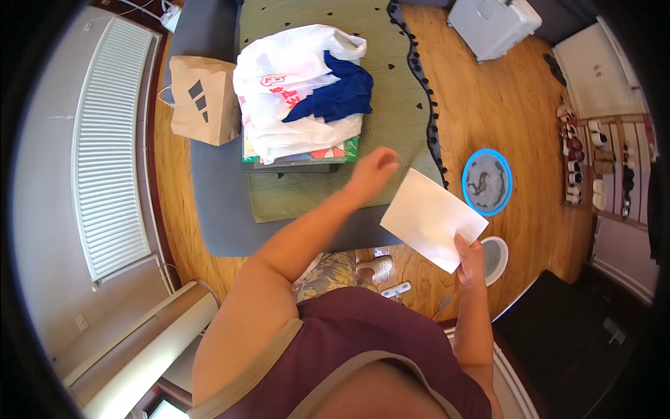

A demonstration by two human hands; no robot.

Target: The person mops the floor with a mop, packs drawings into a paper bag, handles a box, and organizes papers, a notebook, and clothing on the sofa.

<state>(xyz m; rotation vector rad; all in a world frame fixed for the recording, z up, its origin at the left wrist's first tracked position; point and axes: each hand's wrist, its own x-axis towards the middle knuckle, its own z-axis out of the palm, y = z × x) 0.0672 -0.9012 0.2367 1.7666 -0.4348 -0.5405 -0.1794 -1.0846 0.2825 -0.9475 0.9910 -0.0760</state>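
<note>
A blank white sheet of paper (429, 216) is tilted in front of me. My right hand (470, 258) grips it at its lower right edge, with the thumb on top. My left hand (377, 171) is raised over the green sofa cover (300, 195), just left of the sheet and apart from it. Its fingers are loosely curled with nothing visible in them. Beyond that hand, a white plastic bag (272, 105) with red print lies on a stack of flat items, and a dark blue cloth (338, 91) rests on the bag.
A brown paper bag (202, 101) stands left of the pile on the grey sofa (223, 223). On the wooden floor at right are a blue-rimmed basin (466, 183) and a white bucket (499, 262). A shoe rack (614, 164) and a light grey case (492, 28) are farther off.
</note>
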